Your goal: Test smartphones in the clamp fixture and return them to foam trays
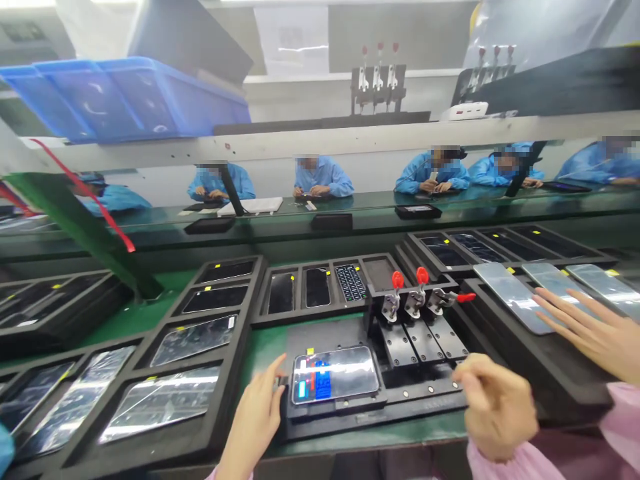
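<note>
The left hand (pixel 255 417) is held open by a phone (pixel 335 375) in a black jig (pixel 330 415), and the right hand (pixel 495 407) is curled shut.

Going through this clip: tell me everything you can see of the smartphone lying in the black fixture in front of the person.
The smartphone lies flat, face up, in a black fixture on a green-topped bench. It is a rounded-corner slab with a glossy glass-like face and a pale, metallic-looking rim. Bright reflections and blue and red patches show on the face; whether these are display or film cannot be told. A small yellow tag sits at its upper edge. The left hand is beside its left side, apparently not touching it.
</note>
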Available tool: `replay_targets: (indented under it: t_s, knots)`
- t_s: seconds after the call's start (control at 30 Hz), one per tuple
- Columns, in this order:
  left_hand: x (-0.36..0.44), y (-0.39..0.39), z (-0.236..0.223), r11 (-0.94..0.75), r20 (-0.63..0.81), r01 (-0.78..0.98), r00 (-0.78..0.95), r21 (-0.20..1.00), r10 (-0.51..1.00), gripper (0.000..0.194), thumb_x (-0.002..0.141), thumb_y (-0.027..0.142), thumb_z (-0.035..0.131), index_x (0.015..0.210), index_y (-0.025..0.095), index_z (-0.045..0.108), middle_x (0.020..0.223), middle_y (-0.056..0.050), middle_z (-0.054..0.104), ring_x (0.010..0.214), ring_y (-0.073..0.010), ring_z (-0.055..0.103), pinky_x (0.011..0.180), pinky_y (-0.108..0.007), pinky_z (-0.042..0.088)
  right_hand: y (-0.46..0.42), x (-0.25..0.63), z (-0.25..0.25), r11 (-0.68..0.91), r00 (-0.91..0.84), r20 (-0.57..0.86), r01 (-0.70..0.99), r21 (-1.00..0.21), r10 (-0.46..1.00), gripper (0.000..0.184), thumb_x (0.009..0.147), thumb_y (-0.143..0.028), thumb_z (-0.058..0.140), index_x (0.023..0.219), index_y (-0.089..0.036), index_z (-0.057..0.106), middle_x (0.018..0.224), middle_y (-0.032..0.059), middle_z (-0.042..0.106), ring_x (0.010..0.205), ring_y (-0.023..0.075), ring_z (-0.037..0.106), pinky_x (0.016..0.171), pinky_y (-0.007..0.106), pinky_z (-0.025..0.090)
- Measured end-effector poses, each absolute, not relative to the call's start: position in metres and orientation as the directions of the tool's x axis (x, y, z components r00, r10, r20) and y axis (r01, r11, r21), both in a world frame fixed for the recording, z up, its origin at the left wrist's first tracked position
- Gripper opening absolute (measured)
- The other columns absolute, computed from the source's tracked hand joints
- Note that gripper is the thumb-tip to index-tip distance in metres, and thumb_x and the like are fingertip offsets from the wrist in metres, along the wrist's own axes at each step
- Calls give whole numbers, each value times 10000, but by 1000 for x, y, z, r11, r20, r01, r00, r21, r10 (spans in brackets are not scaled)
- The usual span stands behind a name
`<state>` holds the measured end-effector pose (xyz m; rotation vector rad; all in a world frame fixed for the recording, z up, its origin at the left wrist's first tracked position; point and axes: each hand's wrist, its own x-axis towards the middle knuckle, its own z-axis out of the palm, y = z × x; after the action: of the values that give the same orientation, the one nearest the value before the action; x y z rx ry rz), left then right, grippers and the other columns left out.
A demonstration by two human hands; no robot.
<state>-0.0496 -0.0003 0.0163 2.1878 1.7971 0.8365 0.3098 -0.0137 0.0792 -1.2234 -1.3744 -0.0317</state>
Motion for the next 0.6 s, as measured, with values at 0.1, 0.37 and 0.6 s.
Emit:
replay_targets:
  t_s: [0.1, 0.37, 0.6]
  knots:
    - [-73, -11, 9, -161, 340, 841, -29, 517, 940, 412, 869, 202, 357, 1276, 238, 409, 1018, -65, 612, 953, -214, 600, 870, -426, 478, -6, 257, 63, 700, -64, 800, 529, -479, 596, 117, 778, -193, 524, 881, -229, 567, 725, 9, 609, 689, 153, 590, 614, 322, 524]
    - [-73, -25, -5, -9, 230, 695, -225, 719, 947, 400, 898, 312, 330, 1277, 211, 409, 1283, -89, 507, 1191, -221, 478, 1025, -442, 367, 41, 189, 57, 650, -656, 172, 608, -456, 735, 445, 871, -505, 357, 1191, -235, 508, 1409, 87, 324, 1338, 289, 219, 1040, 608, 204]
    - [-73, -27, -17, 4, 223, 626, -284, 780, 932, 394, 888, 353, 362, 1246, 216, 454, 1282, -76, 523, 1212, -218, 462, 1048, -430, 340, 44, 201, 42, 386, -410, 200, 442, -810, 890, 296, 901, -404, 326, 921, -223, 559, 1177, 55, 531, 1164, 167, 462, 1029, 369, 342]
